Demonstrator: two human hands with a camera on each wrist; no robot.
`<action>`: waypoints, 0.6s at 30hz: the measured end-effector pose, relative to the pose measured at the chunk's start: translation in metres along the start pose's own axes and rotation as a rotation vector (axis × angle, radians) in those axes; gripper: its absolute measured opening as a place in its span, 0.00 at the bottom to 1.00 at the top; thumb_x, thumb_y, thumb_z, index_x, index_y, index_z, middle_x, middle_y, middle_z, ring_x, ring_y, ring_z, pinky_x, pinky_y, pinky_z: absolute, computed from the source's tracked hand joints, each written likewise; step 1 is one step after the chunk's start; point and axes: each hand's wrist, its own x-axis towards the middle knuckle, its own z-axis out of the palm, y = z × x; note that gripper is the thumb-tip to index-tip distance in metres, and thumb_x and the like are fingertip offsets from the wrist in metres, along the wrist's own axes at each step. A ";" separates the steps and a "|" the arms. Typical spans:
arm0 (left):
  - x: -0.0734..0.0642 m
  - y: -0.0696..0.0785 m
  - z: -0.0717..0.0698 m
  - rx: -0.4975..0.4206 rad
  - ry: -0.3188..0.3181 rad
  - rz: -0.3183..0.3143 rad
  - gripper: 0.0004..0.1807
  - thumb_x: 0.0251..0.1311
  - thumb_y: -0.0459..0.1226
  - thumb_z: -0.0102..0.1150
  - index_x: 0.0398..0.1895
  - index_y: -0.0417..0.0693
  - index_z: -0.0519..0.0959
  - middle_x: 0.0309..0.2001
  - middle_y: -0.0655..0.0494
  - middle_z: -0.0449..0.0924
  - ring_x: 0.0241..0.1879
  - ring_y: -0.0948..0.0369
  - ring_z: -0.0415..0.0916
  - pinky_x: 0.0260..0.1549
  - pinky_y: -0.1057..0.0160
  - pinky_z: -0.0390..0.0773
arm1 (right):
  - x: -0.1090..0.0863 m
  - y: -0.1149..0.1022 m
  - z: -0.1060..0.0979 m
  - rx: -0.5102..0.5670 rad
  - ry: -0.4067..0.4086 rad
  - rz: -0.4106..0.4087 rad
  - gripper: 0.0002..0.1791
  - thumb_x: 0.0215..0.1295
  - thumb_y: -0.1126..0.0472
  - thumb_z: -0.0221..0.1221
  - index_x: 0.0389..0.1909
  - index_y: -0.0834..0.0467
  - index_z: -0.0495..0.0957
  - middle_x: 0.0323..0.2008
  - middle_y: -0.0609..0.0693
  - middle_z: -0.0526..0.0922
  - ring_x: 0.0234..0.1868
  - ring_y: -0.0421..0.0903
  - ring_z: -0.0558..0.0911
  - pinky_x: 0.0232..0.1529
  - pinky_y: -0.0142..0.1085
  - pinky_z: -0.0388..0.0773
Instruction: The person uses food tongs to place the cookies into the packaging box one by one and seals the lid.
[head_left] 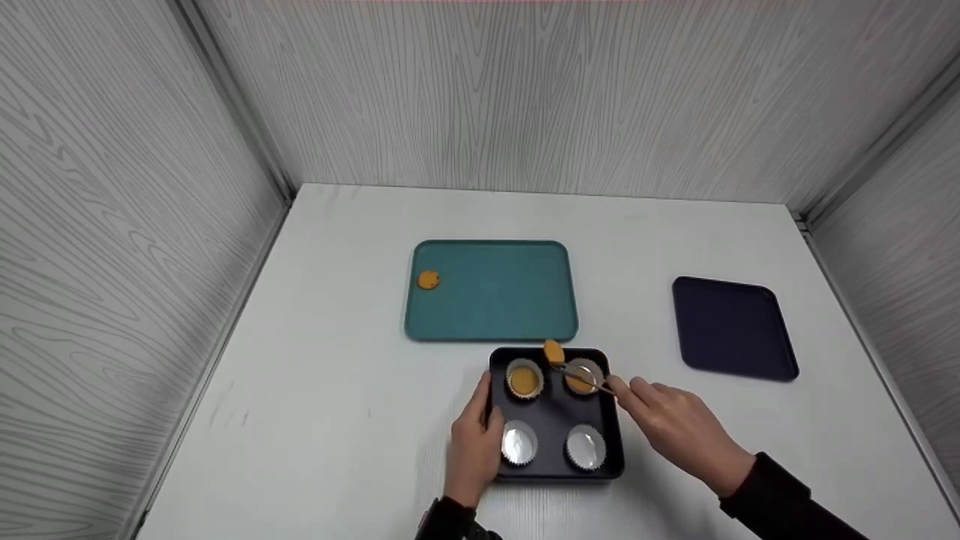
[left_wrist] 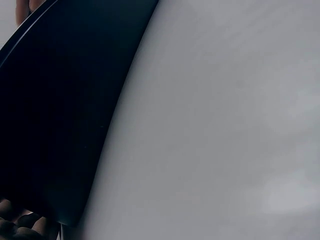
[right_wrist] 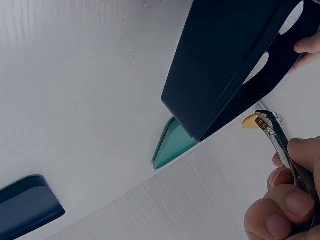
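In the head view my right hand (head_left: 679, 427) grips metal tweezers (head_left: 592, 381), whose tips hold a small orange-brown cookie (head_left: 553, 352) above the far rim of a dark square baking pan (head_left: 555, 412). The right wrist view shows the tweezers (right_wrist: 282, 147) pinched between thumb and fingers, the cookie (right_wrist: 250, 121) at their tips. My left hand (head_left: 474, 446) holds the pan's left wall, thumb at the rim. The far-left baking cup (head_left: 534, 363) and the far-right cup (head_left: 595, 366) each contain a cookie. Two nearer cups, left (head_left: 519, 442) and right (head_left: 586, 448), show bare shiny bottoms.
Beyond the pan lies a teal tray (head_left: 495, 292) with one cookie (head_left: 428, 280) near its left edge. A dark purple tray (head_left: 735, 328) lies to the right. Pale wood-grained panels (head_left: 480, 97) stand around the white table (head_left: 322, 360).
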 end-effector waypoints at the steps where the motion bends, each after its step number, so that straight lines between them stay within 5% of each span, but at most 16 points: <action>1: 0.000 0.000 0.000 0.000 0.000 0.001 0.30 0.75 0.36 0.51 0.79 0.53 0.63 0.74 0.60 0.67 0.49 0.65 0.75 0.48 0.63 0.73 | -0.002 -0.001 -0.002 0.001 0.000 -0.002 0.25 0.85 0.62 0.33 0.55 0.64 0.80 0.28 0.48 0.72 0.17 0.40 0.67 0.14 0.32 0.67; 12: -0.001 -0.001 0.000 -0.024 -0.004 0.007 0.30 0.75 0.35 0.51 0.79 0.52 0.63 0.75 0.60 0.66 0.49 0.63 0.75 0.48 0.64 0.72 | -0.014 -0.008 -0.023 0.063 -0.032 -0.017 0.28 0.86 0.55 0.33 0.52 0.62 0.82 0.27 0.45 0.72 0.17 0.39 0.68 0.15 0.30 0.66; 18: 0.001 -0.002 0.000 -0.027 -0.004 0.013 0.31 0.75 0.35 0.51 0.79 0.52 0.63 0.75 0.60 0.65 0.59 0.65 0.74 0.53 0.61 0.74 | -0.018 -0.010 -0.033 0.096 -0.061 -0.032 0.28 0.86 0.52 0.33 0.51 0.60 0.82 0.26 0.43 0.70 0.18 0.37 0.68 0.15 0.29 0.63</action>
